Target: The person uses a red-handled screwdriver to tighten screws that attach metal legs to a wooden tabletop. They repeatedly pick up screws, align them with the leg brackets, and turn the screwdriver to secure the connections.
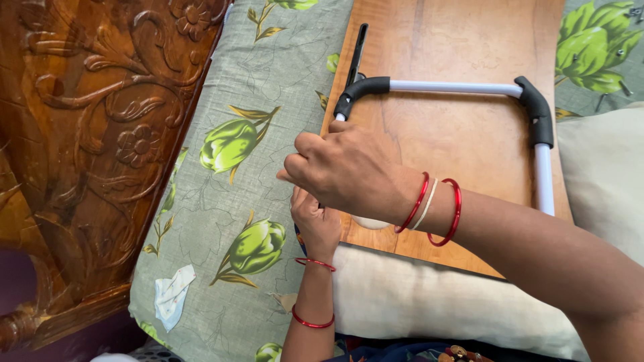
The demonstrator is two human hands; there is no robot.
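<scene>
A wooden board (463,134) lies on the bed with a U-shaped white tube leg (456,87), black at its corners, folded flat on it. My right hand (342,173) reaches across from the right and is closed in a fist over the lower end of the leg's left tube, at the board's left edge. My left hand (315,224) comes up from below, directly under the right hand, with its fingers curled at the same board edge. Its fingertips are hidden by the right hand. Both wrists wear red bangles.
A grey-green bedsheet (221,188) printed with green buds covers the bed. A carved dark wooden headboard (87,134) stands at the left. A cream pillow (429,295) lies under the board's near edge. A small scrap of pale cloth (172,295) lies on the sheet.
</scene>
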